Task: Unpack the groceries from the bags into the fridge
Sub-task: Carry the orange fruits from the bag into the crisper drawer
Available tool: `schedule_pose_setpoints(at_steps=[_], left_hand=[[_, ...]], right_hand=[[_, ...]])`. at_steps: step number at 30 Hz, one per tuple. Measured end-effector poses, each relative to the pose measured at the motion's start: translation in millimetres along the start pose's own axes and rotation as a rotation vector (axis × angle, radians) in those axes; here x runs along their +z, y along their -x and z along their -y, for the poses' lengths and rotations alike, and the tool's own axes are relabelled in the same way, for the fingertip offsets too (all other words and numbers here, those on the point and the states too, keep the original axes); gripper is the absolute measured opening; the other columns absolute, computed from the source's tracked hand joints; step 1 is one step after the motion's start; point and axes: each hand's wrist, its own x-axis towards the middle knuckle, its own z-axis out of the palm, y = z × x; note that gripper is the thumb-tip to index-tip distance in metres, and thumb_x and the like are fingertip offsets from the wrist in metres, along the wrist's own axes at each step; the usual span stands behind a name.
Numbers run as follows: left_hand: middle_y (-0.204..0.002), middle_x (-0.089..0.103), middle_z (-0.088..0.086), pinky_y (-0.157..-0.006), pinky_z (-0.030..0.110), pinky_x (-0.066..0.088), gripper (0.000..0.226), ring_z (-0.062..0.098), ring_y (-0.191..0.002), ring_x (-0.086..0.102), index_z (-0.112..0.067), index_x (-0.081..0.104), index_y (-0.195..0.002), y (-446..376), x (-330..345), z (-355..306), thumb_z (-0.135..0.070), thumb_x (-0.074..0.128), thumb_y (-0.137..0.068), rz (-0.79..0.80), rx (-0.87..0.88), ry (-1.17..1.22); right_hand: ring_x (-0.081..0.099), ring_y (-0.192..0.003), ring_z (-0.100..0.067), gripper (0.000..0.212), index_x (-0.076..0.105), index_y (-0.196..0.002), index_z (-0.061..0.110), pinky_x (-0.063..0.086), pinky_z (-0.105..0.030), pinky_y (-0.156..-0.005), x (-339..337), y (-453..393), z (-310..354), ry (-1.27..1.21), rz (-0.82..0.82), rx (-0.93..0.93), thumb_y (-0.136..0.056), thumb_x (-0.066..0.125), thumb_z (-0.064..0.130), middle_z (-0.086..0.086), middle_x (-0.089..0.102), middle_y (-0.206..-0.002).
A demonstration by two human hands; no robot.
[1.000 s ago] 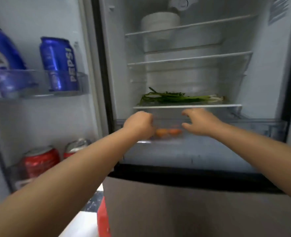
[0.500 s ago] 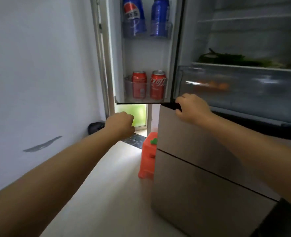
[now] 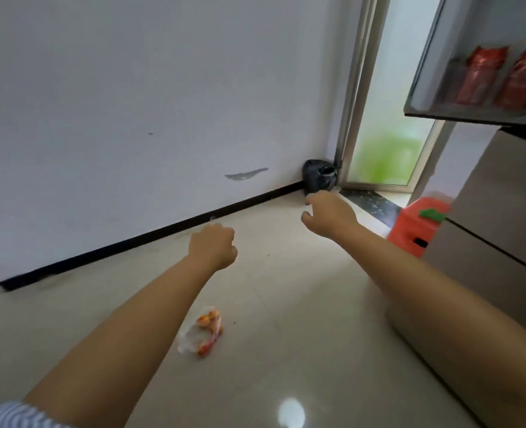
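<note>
You're between loads, left hand [image 3: 214, 247] curled in an empty fist, right hand [image 3: 328, 216] loose and holding nothing, both out over the floor [image 3: 286, 350], where the bag of groceries [image 3: 202, 332] lies below your left forearm, so reach down for it next.

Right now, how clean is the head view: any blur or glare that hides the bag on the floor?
Head view: the red cans in the fridge door are motion-smeared, as is the orange stool; a bright glare spot sits on the tile, clear of the plastic bag, which is soft but readable; wall lines bow from the wide lens.
</note>
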Motion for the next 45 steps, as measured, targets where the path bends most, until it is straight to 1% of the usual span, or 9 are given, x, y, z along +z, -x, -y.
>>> schedule_pose_setpoints(at_steps=[4,7,11,15,22,34,39,42,45], left_hand=[[-0.131,0.051,0.009,-0.094,0.036,0.045,0.036,0.027,-0.120,0.049,-0.011,0.052,-0.128,12,30,81,-0.022,0.042,-0.095,0.046,-0.065,0.009],[-0.132,0.049,0.010,-0.096,0.036,0.043,0.036,0.027,-0.120,0.048,-0.012,0.050,-0.129,12,54,142,-0.021,0.040,-0.096,0.096,-0.076,0.019],[-0.132,0.049,0.010,-0.097,0.037,0.043,0.036,0.028,-0.121,0.048,-0.012,0.050,-0.130,-1,90,225,-0.020,0.040,-0.096,0.192,-0.029,0.007],[-0.132,0.051,0.009,-0.096,0.036,0.043,0.036,0.028,-0.121,0.049,-0.013,0.051,-0.129,-18,121,289,-0.020,0.040,-0.095,0.279,-0.004,-0.005],[-0.139,0.047,0.010,-0.099,0.035,0.042,0.036,0.026,-0.129,0.044,-0.013,0.051,-0.130,-78,180,330,-0.020,0.042,-0.096,0.450,0.105,0.027],[-0.136,0.049,0.011,-0.099,0.036,0.042,0.038,0.028,-0.126,0.047,-0.015,0.047,-0.134,-247,291,366,-0.021,0.039,-0.097,0.702,0.255,0.014],[-0.130,0.056,0.013,-0.096,0.033,0.043,0.034,0.028,-0.122,0.051,-0.008,0.055,-0.125,-303,382,380,-0.017,0.042,-0.094,0.850,0.261,0.072],[-0.127,0.059,0.013,-0.097,0.033,0.044,0.033,0.028,-0.120,0.053,-0.007,0.059,-0.120,-335,462,385,-0.018,0.044,-0.094,0.922,0.283,0.079],[-0.125,0.060,0.015,-0.094,0.034,0.045,0.031,0.031,-0.116,0.056,-0.007,0.062,-0.117,-359,547,387,-0.019,0.045,-0.093,0.995,0.288,0.117]], right_hand=[[0.055,-0.110,-0.030,0.034,0.056,-0.117,0.001,0.047,-0.037,-0.089,43,-9,78,-0.027,0.047,-0.040,-0.091,0.045,0.019,-0.015,0.058,-0.122],[0.053,-0.113,-0.029,0.036,0.053,-0.123,0.004,0.045,-0.034,-0.090,84,-19,138,-0.048,0.088,-0.050,-0.092,0.044,0.019,-0.014,0.056,-0.126],[0.052,-0.117,-0.028,0.038,0.050,-0.128,0.006,0.044,-0.034,-0.092,147,-29,209,-0.076,0.183,0.011,-0.093,0.042,0.020,-0.012,0.054,-0.129],[0.048,-0.123,-0.029,0.039,0.050,-0.129,0.008,0.042,-0.035,-0.097,209,-28,248,-0.095,0.308,0.118,-0.093,0.043,0.020,-0.013,0.052,-0.131],[0.046,-0.126,-0.028,0.040,0.046,-0.131,0.009,0.039,-0.033,-0.101,295,-47,251,-0.092,0.522,0.314,-0.094,0.041,0.020,-0.012,0.050,-0.134],[0.049,-0.123,-0.029,0.036,0.051,-0.125,0.003,0.042,-0.033,-0.099,465,-147,222,-0.159,0.823,0.581,-0.093,0.040,0.016,-0.016,0.053,-0.132],[0.053,-0.117,-0.030,0.035,0.054,-0.123,0.001,0.044,-0.033,-0.095,562,-155,228,-0.288,0.924,0.780,-0.094,0.041,0.014,-0.018,0.057,-0.128],[0.055,-0.115,-0.030,0.034,0.055,-0.122,0.000,0.045,-0.031,-0.091,632,-157,229,-0.326,0.912,0.909,-0.094,0.039,0.010,-0.018,0.058,-0.127],[0.052,-0.121,-0.029,0.036,0.054,-0.125,0.001,0.042,-0.030,-0.096,708,-161,233,-0.352,0.905,0.971,-0.095,0.035,0.006,-0.017,0.056,-0.132]])
